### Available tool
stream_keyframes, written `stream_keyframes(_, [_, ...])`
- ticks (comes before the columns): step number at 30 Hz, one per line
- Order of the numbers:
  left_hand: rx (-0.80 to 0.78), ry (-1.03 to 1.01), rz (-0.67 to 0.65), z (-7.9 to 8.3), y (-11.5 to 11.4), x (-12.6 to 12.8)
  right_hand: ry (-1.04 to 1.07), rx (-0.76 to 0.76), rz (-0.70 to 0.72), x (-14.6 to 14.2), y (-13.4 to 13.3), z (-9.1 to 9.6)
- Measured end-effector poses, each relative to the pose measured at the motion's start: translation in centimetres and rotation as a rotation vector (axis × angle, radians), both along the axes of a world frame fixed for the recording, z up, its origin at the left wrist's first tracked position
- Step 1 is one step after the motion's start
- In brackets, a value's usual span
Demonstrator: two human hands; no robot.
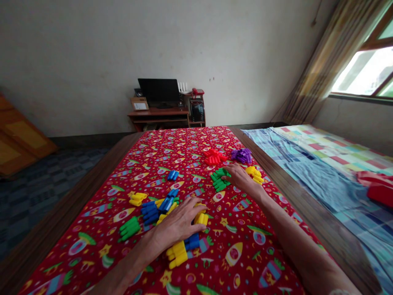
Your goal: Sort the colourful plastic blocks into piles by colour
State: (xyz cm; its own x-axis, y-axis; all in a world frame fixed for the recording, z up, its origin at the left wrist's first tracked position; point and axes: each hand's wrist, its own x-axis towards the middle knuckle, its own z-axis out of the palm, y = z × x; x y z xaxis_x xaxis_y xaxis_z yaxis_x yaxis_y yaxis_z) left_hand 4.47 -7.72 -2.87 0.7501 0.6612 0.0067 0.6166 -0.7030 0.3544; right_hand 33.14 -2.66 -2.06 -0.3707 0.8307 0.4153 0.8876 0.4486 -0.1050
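Observation:
My left hand (186, 217) reaches over a loose heap of plastic toy building blocks. Its thumb and fingers curl round a yellow block (201, 220). Under and beside it lie blue blocks (150, 212), more yellow blocks (177, 254) and a green block (129, 228). Farther forward, my right hand (240, 177) is at a group of green blocks (218, 182), its thumb and fingers closed on the near edge of a green block. Close to that hand are a red pile (214, 157), a purple pile (241, 155) and a yellow pile (254, 174).
A red patterned cloth (227, 258) covers the wooden table (346, 254). Small blue blocks (173, 175) and yellow blocks (138, 199) lie apart on the left. A bed (322, 176) stands at the right; a desk (159, 112) with a monitor (159, 92) is against the wall.

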Motion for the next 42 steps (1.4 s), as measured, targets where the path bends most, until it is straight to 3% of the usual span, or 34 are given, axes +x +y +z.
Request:
stream_keyframes(6, [-0.013, -0.007, -0.005, -0.2, 0.2, 0.0, 0.045, 0.062, 0.083, 0.4, -0.2, 0.4])
stream_keyframes(10, [-0.032, -0.016, -0.003, 0.5, 0.0, 0.0, 0.118, 0.088, 0.068, 0.2, -0.5, 2.2])
stream_keyframes(12, [-0.048, -0.030, -0.017, 0.6, -0.1, -0.3, 0.139, 0.026, 0.084, -0.8, -1.2, 3.4])
stream_keyframes(15, [-0.051, -0.073, -0.022, 0.1, 0.3, -0.8, 0.109, -0.182, 0.210, -3.2, -2.6, 4.4])
stream_keyframes(17, [-0.011, -0.115, 0.040, -0.5, 1.1, -1.0, 0.075, -0.312, 0.334, -5.0, -3.8, 4.0])
stream_keyframes(19, [0.053, -0.143, 0.158, -1.1, 2.0, -1.0, 0.048, -0.349, 0.423, -6.7, -5.0, 2.7])
stream_keyframes(23, [0.108, -0.144, 0.255, -1.4, 3.2, -1.1, 0.011, -0.187, 0.393, -8.7, -6.8, -0.4])
stream_keyframes(26, [0.108, -0.130, 0.239, -1.3, 3.3, -1.2, -0.009, -0.131, 0.398, -8.7, -6.9, -0.8])
stream_keyframes(30, [0.095, -0.121, 0.259, -1.0, 3.0, -1.3, 0.004, -0.103, 0.322, -6.0, -4.9, 1.7])
stream_keyframes(34, [0.071, -0.146, 0.238, -0.5, 2.5, -0.9, -0.035, -0.033, -0.024, -0.3, -2.5, 4.1])
stream_keyframes(38, [0.059, -0.154, 0.202, -0.7, 2.2, -0.5, -0.108, -0.108, -0.238, 5.1, -1.5, 3.3])
stream_keyframes(42, [0.014, -0.164, 0.184, -1.4, 2.2, -0.4, -0.144, -0.220, -0.250, 7.4, -1.2, 1.8])
